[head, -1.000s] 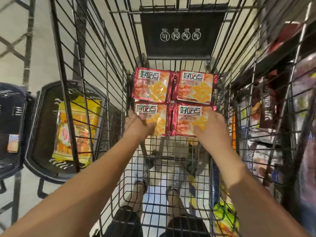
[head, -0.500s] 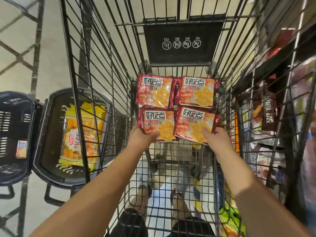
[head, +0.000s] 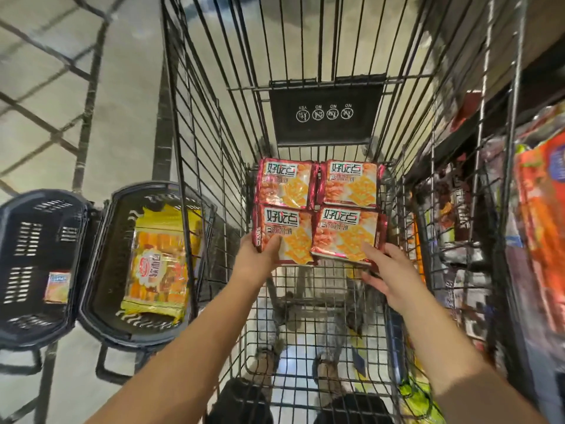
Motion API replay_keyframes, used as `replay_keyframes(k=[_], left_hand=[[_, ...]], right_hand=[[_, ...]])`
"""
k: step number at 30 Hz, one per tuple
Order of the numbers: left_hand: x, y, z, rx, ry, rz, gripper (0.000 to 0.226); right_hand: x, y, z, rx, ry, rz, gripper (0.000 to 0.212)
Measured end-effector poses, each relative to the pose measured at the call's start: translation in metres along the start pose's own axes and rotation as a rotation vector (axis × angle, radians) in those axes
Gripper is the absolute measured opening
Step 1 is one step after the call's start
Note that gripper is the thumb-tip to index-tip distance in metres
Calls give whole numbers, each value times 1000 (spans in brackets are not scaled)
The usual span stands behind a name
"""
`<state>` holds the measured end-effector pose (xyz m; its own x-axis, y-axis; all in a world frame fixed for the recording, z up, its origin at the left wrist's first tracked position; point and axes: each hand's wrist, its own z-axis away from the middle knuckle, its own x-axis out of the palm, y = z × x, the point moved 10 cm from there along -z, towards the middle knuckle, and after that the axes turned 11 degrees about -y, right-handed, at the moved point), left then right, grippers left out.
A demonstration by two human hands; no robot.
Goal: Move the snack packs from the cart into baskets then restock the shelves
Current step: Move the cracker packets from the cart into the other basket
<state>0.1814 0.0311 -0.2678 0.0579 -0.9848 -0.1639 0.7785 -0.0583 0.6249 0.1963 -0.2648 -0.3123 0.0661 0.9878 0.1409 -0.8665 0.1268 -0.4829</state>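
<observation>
Nearest, the left hand (head: 260, 261) is clamped on the near-left corner of the near-left red foil snack pack (head: 284, 234), thumb on top. The near edge of the near-right red foil snack pack (head: 348, 234) is pinched between the fingers of the right hand (head: 391, 276). Both packs are found towards the far end of the black wire cart (head: 198, 148), with their near edges raised. As each is held only by an edge or corner, the glossy wrap could slip and a pack be dropped while it is carried over the tall left wall towards the black plastic basket (head: 94, 258), where a yellow-and-orange snack bag (head: 159, 264) already lies. Farther off, the two far red foil packs (head: 284, 186) touch the held ones and could be dragged askew.
</observation>
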Motion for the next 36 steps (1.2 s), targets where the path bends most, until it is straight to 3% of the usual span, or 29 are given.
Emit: replay_keyframes(k=[2, 3, 7, 10, 19, 24, 30, 36], left_hand=[[-6, 6, 14, 23, -12, 38, 27], [-8, 9, 24, 28, -26, 44, 25], [-18, 29, 66, 76, -80, 71, 46], [-29, 48, 101, 108, -140, 124, 32], [-95, 86, 176, 211, -189, 217, 31], [-134, 81, 208, 253, -169, 260, 31], [-168, 56, 260, 304, -63, 371, 33], [-210, -26, 333, 296, 226, 622, 44]], right_hand=[[1, -4, 18, -24, -15, -30, 31], [0, -7, 29, -46, -6, -44, 31], [0, -18, 81, -134, 17, -137, 70], [2, -24, 121, -195, 16, -120, 69], [33, -58, 235, -437, 29, 49, 78], [75, -78, 271, -529, -33, 60, 69], [124, -87, 287, -581, -216, 190, 85], [182, -56, 286, -562, -472, 279, 87]])
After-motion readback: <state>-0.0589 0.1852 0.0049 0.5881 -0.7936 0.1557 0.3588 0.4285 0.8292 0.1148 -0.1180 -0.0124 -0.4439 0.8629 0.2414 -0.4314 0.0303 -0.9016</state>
